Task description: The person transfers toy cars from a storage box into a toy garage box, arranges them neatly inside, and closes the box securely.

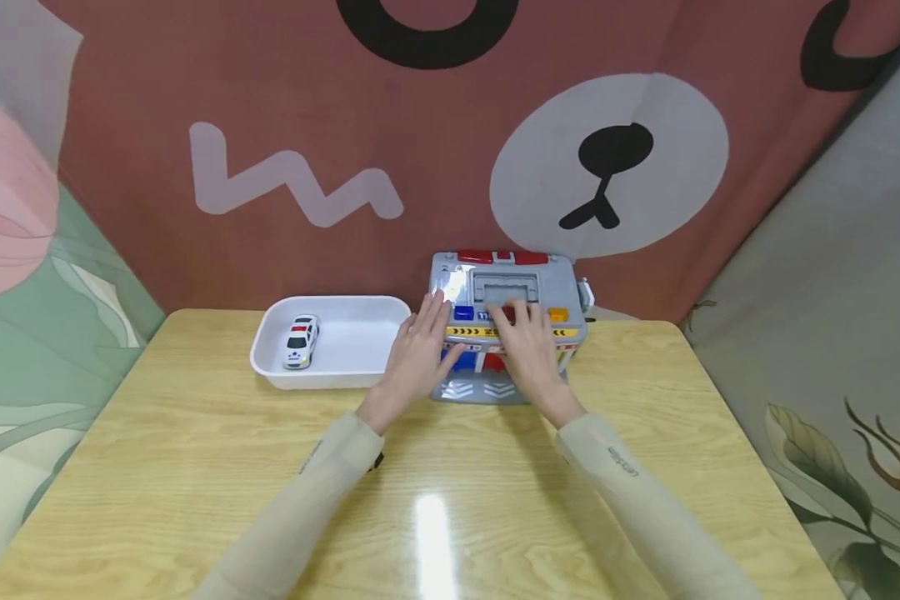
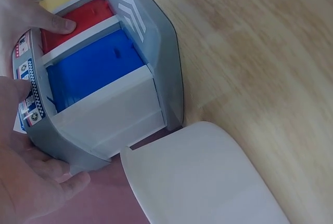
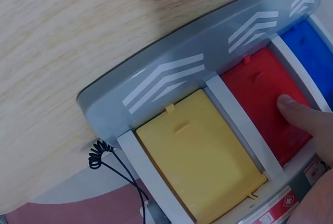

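Since the garage [image 1: 506,287] might slide, we lay our unclenched left hand [image 1: 420,346] against it while our right hand [image 1: 527,348] grips its edge above the red door [image 3: 263,91].

Both arms [image 1: 292,508] extend forward, left grip [image 1: 417,343] straight-fingered, right grip [image 1: 528,345] loosely bent.

On my table [image 1: 495,475], the toy garage [image 1: 474,332] stands at the back, just right of the tray [image 1: 356,342]; the toy car [image 1: 301,342] lies in the tray's left part. My left hand [image 1: 418,343] is at the garage's left front, my right hand [image 1: 527,348] farther right.
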